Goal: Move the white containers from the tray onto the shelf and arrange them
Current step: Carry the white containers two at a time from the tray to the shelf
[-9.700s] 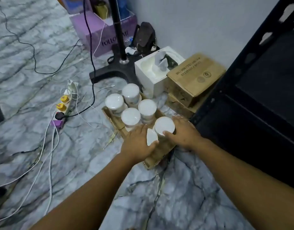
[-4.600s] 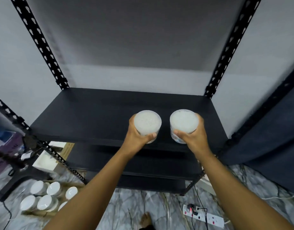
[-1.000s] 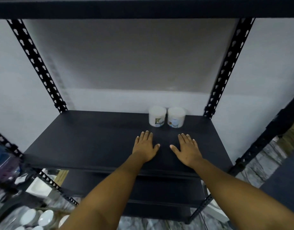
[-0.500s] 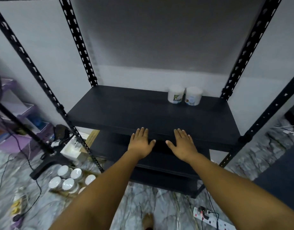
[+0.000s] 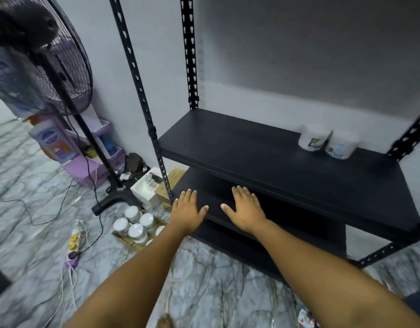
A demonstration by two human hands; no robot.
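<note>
Both arms reach forward over the marble floor [image 5: 204,280], the left hand [image 5: 186,213] and the right hand [image 5: 245,210] empty, fingers [image 5: 238,191] straight and spread, grasping nothing. The hands hang in front of the lower boards of the black rack, neither one plainly touching anything. Just left of the left forearm, a cardboard tray [image 5: 127,240] on the floor holds the white containers [image 5: 136,230] yet to be moved: four lids show clearly, with parts of what look like two more at the edge of the arm (the exact count cannot be told). Beyond the tray stand a fan base, a power strip and boxes against the wall. Farther back, on the shelf [image 5: 251,147], two containers [image 5: 328,142] already stand upright, side by side and touching, at the back right corner. By this evidence the job is early: one pair shelved, most of the batch waiting, and the rest of that board bare.
</note>
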